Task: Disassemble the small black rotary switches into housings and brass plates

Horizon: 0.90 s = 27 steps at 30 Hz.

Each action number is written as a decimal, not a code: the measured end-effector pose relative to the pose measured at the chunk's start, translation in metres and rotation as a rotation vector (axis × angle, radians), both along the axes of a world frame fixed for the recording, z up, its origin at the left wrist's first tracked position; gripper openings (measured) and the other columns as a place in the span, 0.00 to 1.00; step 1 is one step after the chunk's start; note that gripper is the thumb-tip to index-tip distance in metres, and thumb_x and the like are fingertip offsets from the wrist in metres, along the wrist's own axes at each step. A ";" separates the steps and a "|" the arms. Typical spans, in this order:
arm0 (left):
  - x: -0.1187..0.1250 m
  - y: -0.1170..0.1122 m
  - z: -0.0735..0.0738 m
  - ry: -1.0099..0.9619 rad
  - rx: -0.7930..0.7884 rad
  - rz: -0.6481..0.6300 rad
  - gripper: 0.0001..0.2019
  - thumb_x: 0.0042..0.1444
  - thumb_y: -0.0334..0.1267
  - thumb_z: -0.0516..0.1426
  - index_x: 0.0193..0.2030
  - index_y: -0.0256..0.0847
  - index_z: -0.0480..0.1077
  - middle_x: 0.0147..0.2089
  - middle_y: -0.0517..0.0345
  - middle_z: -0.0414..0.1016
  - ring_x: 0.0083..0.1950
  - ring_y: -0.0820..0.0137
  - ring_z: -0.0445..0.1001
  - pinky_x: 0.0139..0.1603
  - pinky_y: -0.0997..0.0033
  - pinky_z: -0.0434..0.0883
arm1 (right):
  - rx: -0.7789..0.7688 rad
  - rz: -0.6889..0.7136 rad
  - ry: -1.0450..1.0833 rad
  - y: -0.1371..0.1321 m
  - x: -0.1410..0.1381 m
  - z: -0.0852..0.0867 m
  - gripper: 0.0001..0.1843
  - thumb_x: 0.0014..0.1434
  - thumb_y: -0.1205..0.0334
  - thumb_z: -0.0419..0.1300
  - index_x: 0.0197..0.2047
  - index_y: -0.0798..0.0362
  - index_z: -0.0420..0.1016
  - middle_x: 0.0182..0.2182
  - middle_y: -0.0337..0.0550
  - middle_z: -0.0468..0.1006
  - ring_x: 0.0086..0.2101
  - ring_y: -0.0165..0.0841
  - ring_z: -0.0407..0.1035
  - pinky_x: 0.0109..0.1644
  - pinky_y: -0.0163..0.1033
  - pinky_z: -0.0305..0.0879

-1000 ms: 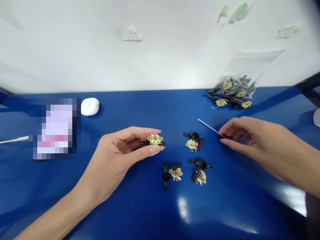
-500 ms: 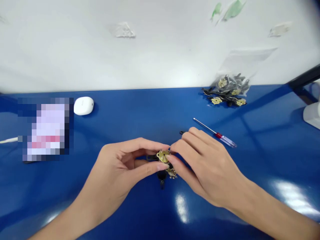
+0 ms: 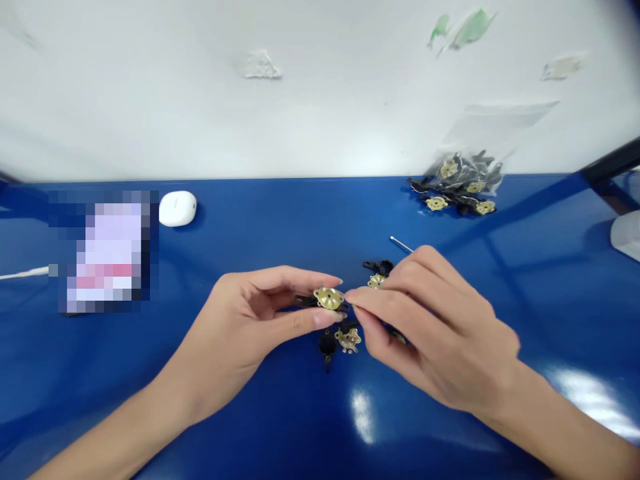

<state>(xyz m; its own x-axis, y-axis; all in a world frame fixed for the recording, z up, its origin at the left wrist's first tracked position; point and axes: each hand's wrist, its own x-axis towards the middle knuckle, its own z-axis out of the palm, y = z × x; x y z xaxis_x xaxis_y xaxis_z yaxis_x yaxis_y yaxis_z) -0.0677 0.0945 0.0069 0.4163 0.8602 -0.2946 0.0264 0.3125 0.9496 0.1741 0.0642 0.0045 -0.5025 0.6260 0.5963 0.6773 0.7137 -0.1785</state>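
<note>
Left hand (image 3: pixel 250 327) pinches the black bracket (image 3: pixel 305 300) with its brass plate (image 3: pixel 329 299) facing up, above the blue table (image 3: pixel 280 233); right hand (image 3: pixel 440 327), thumb and forefinger pressed together, right at the plate's edge, and I can't tell what's between them! Screwdriver shaft (image 3: pixel 401 245) peeks out beyond the knuckles.
</note>
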 end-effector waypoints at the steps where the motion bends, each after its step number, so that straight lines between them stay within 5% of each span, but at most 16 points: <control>1: -0.001 0.000 -0.001 -0.017 -0.009 0.004 0.10 0.63 0.39 0.79 0.51 0.52 0.92 0.48 0.58 0.95 0.51 0.65 0.91 0.53 0.76 0.85 | -0.025 0.007 0.073 -0.001 -0.002 0.002 0.10 0.72 0.75 0.66 0.47 0.50 0.82 0.30 0.39 0.79 0.31 0.34 0.69 0.36 0.45 0.69; 13: -0.002 -0.001 -0.003 -0.124 -0.078 0.079 0.11 0.64 0.39 0.78 0.52 0.55 0.92 0.50 0.61 0.93 0.49 0.71 0.88 0.49 0.82 0.82 | -0.340 -0.060 0.461 -0.016 -0.018 0.001 0.11 0.70 0.76 0.70 0.43 0.49 0.86 0.31 0.36 0.81 0.32 0.31 0.71 0.35 0.42 0.69; 27: -0.003 -0.001 -0.003 -0.061 -0.116 0.162 0.14 0.63 0.43 0.79 0.55 0.53 0.91 0.53 0.58 0.93 0.59 0.63 0.87 0.63 0.71 0.81 | -0.315 -0.177 0.398 -0.007 -0.022 0.000 0.08 0.73 0.70 0.71 0.45 0.46 0.88 0.29 0.35 0.74 0.31 0.33 0.69 0.39 0.46 0.69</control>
